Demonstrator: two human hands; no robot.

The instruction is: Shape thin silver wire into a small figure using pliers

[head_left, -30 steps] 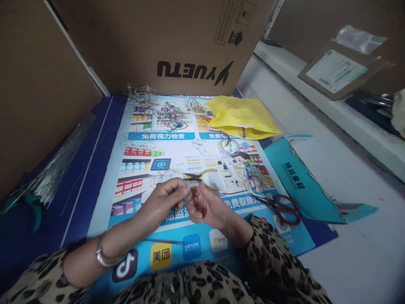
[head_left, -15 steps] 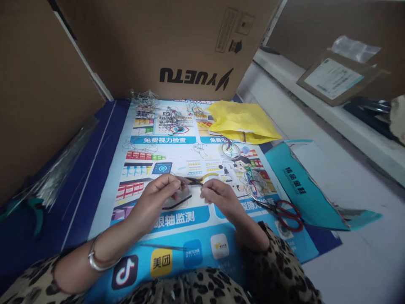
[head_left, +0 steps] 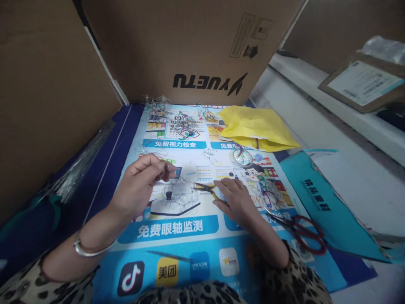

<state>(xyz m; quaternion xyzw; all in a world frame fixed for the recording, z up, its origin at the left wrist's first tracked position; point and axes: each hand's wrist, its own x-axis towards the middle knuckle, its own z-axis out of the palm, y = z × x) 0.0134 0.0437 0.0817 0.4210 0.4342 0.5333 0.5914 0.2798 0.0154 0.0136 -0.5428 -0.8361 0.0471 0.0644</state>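
Note:
My left hand [head_left: 141, 179] is raised over the sheet in a pinch, with what looks like a fine wire between thumb and fingertips. Below its fingers lies a loose tangle of thin wire [head_left: 186, 192] around a small black piece [head_left: 169, 195], on a clear, dark-edged flat item [head_left: 175, 207]. My right hand [head_left: 234, 198], palm down, has its fingers and thumb around the yellow handles of small pliers [head_left: 205, 187]. The dark jaws of the pliers point left at the tangle.
Red-handled scissors [head_left: 308, 234] and another wire tangle [head_left: 268, 192] lie right. A wire spool [head_left: 242, 156], yellow pouch [head_left: 257, 126] and wire scraps [head_left: 183, 122] lie farther back. Cardboard [head_left: 177, 46] walls the back; a teal board [head_left: 322, 202] stands right. Long wires [head_left: 76, 169] lie left.
My hands have moved apart: the left went up and left, the right now sits around the pliers' handles. The wire tangle beneath has come into view. The camera view has shifted left.

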